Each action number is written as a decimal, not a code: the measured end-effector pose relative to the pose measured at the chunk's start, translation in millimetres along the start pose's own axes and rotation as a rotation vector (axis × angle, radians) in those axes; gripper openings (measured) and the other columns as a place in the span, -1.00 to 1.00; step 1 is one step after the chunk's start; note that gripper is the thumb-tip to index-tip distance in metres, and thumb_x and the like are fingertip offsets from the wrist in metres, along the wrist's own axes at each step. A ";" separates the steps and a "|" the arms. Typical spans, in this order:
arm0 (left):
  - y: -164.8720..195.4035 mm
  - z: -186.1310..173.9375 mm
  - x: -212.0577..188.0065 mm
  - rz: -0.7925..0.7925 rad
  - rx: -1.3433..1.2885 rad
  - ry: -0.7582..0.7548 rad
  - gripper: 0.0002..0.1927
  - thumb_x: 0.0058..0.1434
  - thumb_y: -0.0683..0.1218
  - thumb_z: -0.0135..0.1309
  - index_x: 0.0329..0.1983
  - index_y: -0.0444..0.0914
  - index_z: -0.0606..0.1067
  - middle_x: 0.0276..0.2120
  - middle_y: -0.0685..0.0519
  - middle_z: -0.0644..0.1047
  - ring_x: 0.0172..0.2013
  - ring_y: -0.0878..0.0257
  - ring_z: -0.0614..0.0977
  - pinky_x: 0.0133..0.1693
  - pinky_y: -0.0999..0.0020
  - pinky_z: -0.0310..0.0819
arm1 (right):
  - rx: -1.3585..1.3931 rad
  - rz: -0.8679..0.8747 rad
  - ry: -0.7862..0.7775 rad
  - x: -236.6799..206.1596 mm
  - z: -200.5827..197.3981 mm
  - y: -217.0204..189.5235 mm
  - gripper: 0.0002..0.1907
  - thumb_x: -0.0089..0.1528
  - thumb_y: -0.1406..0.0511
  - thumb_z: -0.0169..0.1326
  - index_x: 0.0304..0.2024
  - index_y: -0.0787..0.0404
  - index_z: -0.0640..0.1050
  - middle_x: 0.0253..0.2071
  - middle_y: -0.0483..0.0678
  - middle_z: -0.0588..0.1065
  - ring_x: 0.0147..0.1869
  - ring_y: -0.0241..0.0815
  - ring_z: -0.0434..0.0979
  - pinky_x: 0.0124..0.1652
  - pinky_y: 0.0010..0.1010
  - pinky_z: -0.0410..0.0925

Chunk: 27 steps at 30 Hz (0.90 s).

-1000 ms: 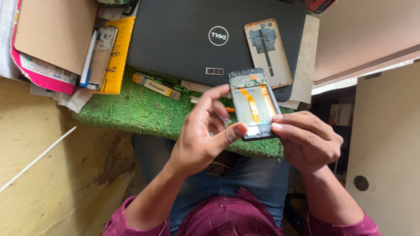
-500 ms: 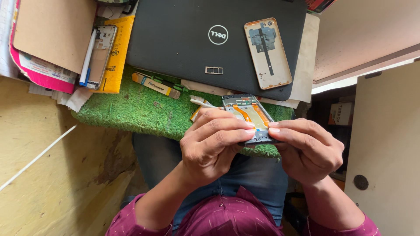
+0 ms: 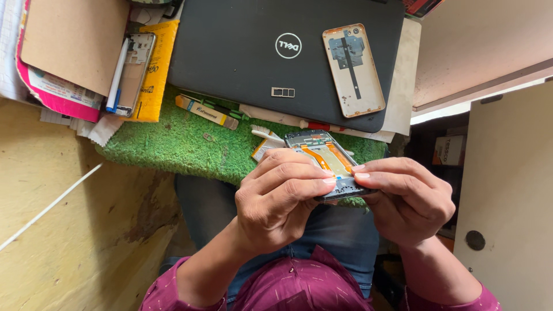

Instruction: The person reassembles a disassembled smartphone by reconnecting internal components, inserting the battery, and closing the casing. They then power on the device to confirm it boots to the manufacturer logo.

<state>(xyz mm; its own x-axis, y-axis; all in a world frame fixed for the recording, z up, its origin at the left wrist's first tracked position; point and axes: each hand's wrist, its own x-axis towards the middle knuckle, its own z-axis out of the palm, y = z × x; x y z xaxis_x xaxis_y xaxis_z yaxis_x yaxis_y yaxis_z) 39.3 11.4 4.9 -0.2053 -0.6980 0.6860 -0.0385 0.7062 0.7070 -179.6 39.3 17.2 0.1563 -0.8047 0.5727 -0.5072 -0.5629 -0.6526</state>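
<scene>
Two hands closed on an opened phone (image 3: 328,164), held just above the lap at the near edge of a green mat (image 3: 173,144). Left hand (image 3: 276,198) at 7 o'clock of the phone, fingers curled over its near-left edge. Right hand (image 3: 406,198) at 4 o'clock, fingertips pinching the near-right corner. Orange ribbon cable showing inside the phone. On the mat at 10 o'clock of the phone, a toothbrush (image 3: 266,133), then a small yellow-and-green box (image 3: 206,112). Farther off at 12 o'clock, a closed black laptop (image 3: 276,52) with a gold phone back cover (image 3: 353,70) lying on its lid. Far at 10 o'clock, a bare phone frame (image 3: 135,72) and a pen (image 3: 116,78) on a yellow packet (image 3: 155,75).
</scene>
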 end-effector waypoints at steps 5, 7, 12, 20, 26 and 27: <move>2.2 0.5 2.3 -0.028 0.004 -0.002 -0.74 0.25 -0.25 0.34 -0.04 -0.21 0.57 -0.11 0.06 0.62 -0.07 0.13 0.68 -0.02 0.31 0.59 | 0.000 0.057 0.004 -0.7 -0.3 -0.7 -0.83 0.19 0.50 0.25 -0.16 0.32 0.60 -0.16 0.09 0.62 -0.17 -0.20 0.69 -0.16 -0.53 0.51; 3.1 0.8 3.6 -0.034 -0.004 -0.012 -0.74 0.24 -0.23 0.35 -0.04 -0.21 0.57 -0.11 0.05 0.62 -0.08 0.13 0.68 0.00 0.33 0.60 | -0.009 0.065 0.007 -1.8 -1.1 -0.5 -0.84 0.20 0.50 0.25 -0.17 0.32 0.60 -0.17 0.09 0.62 -0.17 -0.20 0.69 -0.17 -0.54 0.51; 5.1 -6.7 6.3 -0.117 -0.112 -0.051 -0.72 0.19 -0.16 0.39 -0.07 -0.24 0.60 -0.09 0.05 0.64 -0.08 0.17 0.68 0.02 0.36 0.57 | -0.022 0.045 0.046 -4.8 -2.4 1.7 -0.85 0.22 0.51 0.25 -0.16 0.31 0.60 -0.18 0.07 0.62 -0.18 -0.21 0.68 -0.18 -0.54 0.51; 7.9 -10.4 5.1 -0.532 -0.439 -0.084 -0.93 0.19 -0.27 0.27 -0.26 -0.30 0.63 -0.22 0.01 0.64 -0.14 0.28 0.65 0.00 0.42 0.52 | -0.113 -0.095 0.046 -6.3 2.9 4.7 -0.87 0.25 0.47 0.27 -0.16 0.28 0.61 -0.19 0.07 0.61 -0.18 -0.16 0.67 -0.23 -0.48 0.51; 10.4 -4.5 7.1 -0.540 -0.306 -0.047 -0.86 0.10 -0.23 0.39 -0.38 -0.30 0.60 -0.33 0.02 0.63 -0.24 0.30 0.63 -0.11 0.45 0.48 | -0.127 -0.110 0.024 -4.8 8.1 3.7 -0.87 0.23 0.46 0.27 -0.18 0.28 0.62 -0.22 0.08 0.61 -0.23 -0.16 0.67 -0.29 -0.49 0.51; 11.7 -4.2 7.6 -0.541 -0.293 -0.040 -0.85 0.10 -0.22 0.39 -0.37 -0.30 0.61 -0.32 0.01 0.63 -0.23 0.30 0.63 -0.11 0.45 0.49 | -0.120 -0.108 0.022 -5.1 8.3 3.2 -0.88 0.23 0.46 0.27 -0.18 0.28 0.62 -0.23 0.08 0.61 -0.22 -0.15 0.68 -0.29 -0.49 0.51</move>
<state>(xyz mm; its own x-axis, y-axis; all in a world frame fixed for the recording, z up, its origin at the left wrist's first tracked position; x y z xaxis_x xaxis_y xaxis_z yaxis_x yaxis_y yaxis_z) 41.4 13.9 19.1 -0.2690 -0.9390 0.2144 0.1218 0.1876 0.9747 -175.0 40.0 8.1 0.1974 -0.7357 0.6479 -0.5866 -0.6182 -0.5232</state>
